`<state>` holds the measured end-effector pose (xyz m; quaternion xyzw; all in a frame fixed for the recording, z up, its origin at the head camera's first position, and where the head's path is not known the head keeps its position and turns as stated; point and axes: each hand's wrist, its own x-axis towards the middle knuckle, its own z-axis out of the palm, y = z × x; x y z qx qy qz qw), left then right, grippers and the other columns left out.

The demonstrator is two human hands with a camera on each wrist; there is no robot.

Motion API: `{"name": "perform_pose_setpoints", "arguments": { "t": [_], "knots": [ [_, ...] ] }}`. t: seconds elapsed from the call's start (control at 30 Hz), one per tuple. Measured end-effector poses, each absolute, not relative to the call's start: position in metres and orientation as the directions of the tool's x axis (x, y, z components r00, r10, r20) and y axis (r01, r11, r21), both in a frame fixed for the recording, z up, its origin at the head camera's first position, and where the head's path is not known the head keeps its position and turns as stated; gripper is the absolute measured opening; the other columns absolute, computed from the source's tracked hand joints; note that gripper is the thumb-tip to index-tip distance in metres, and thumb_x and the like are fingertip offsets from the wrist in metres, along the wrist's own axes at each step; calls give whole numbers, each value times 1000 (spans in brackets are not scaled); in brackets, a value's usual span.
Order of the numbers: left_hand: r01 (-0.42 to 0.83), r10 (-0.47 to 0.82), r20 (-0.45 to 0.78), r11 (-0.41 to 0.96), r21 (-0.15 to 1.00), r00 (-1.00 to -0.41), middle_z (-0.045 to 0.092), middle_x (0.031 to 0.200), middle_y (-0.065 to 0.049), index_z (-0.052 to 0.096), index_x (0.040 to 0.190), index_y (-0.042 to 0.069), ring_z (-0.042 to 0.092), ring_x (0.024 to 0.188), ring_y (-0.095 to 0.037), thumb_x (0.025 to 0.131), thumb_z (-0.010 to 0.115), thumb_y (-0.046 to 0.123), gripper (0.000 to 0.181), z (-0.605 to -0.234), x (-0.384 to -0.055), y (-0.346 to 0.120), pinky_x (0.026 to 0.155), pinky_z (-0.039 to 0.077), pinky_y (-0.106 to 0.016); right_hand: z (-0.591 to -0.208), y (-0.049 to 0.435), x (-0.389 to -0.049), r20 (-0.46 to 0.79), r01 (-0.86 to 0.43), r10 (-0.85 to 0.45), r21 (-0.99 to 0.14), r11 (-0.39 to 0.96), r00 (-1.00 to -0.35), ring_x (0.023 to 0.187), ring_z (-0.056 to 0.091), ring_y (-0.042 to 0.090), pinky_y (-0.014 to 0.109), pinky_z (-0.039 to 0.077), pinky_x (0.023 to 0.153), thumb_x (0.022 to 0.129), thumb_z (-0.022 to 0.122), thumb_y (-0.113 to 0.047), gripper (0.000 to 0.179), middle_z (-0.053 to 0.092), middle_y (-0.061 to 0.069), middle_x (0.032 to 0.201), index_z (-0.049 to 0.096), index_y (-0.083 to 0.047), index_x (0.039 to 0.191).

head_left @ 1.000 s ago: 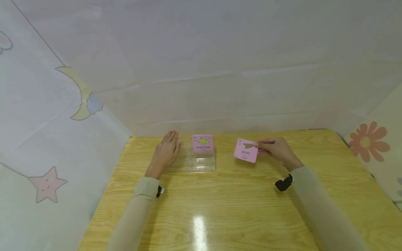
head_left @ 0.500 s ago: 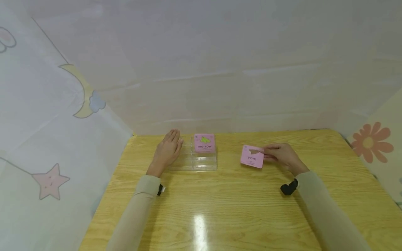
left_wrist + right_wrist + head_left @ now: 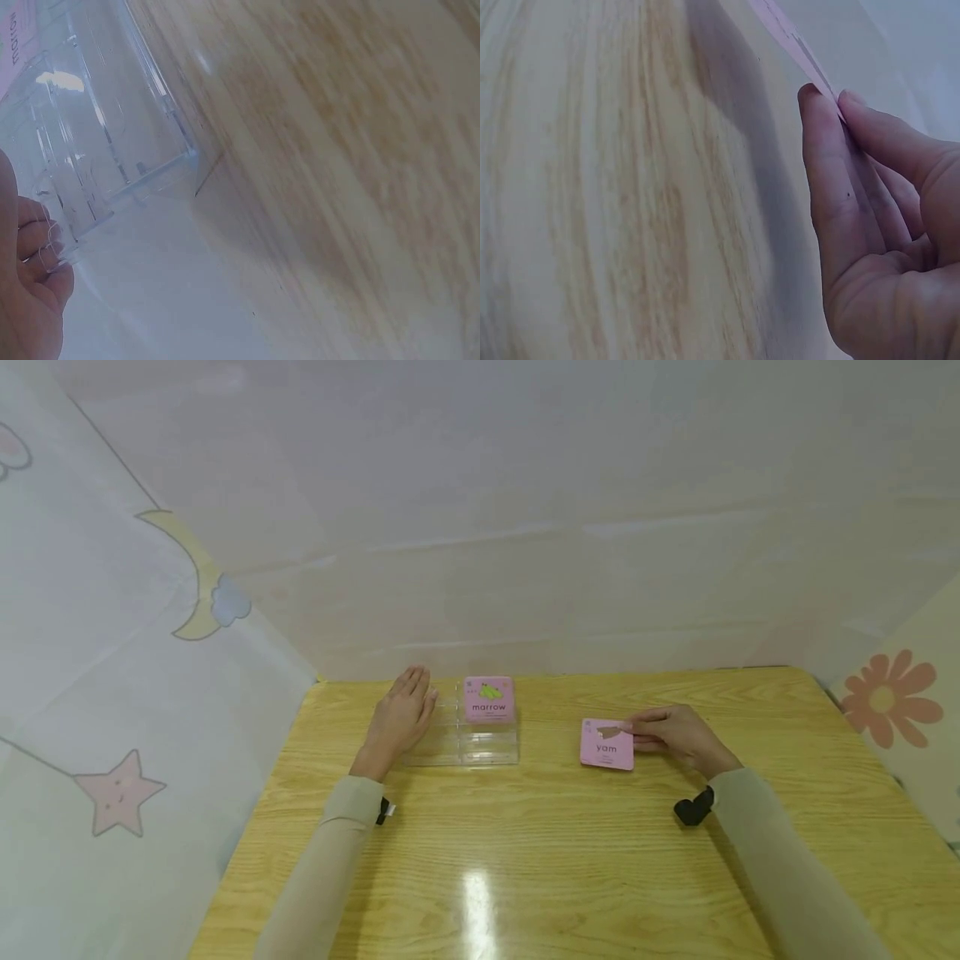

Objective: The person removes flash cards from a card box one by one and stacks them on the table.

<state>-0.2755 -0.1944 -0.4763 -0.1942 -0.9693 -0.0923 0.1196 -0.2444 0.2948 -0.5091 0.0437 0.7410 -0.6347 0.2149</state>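
In the head view, my left hand [image 3: 399, 718] lies over the left side of a clear plastic rack [image 3: 488, 749] with stepped compartments. Seen from the left wrist, the fingers [image 3: 35, 240] bend round the rack's edge and hold it. A pink card with "marrow" and a green picture [image 3: 489, 700] stands in the upper right compartment. To the right of the rack, my right hand [image 3: 678, 735] pinches the right edge of a pink "yam" card [image 3: 607, 744]. From the right wrist, that card [image 3: 799, 46] shows edge-on between thumb and fingers.
The rack stands near the back of a yellow wood-grain table [image 3: 555, 843]. A pale fabric wall [image 3: 525, 552] rises right behind the table's back edge, with printed side walls to left and right.
My right hand has moved right and toward me with the yam card, which is now more level. The left hand stays on the rack. The view has shifted slightly.
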Motion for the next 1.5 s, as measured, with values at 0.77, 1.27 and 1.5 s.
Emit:
{"name": "perform_pose_setpoints", "arguments": {
  "t": [0.77,1.27,1.5],
  "knots": [
    [412,360,320,904,113,-876,47,162,-22,44,157,-3,41,156,-36,116,32,40,60,-481,-276,-196,131,34,-46,-511,283,-254,-384,317,-207,-902,293,-900,94,78,8,30,66,88,102,70,-17,53,78,-2,109,55,13,144],
    [405,354,318,908,109,-879,46,163,-20,43,158,-2,41,156,-36,115,31,40,60,-482,-274,-196,130,35,-46,-511,276,-254,-353,258,-183,-879,401,-917,90,78,11,31,67,84,102,72,-22,44,78,9,116,67,7,135],
    [413,358,338,904,106,-870,48,162,-21,44,157,-2,42,155,-36,115,33,38,59,-483,-273,-197,129,37,-47,-509,274,-253,-349,248,-162,-862,441,-923,89,78,12,31,67,83,102,71,-20,44,78,15,120,66,8,135]
  ]
}}
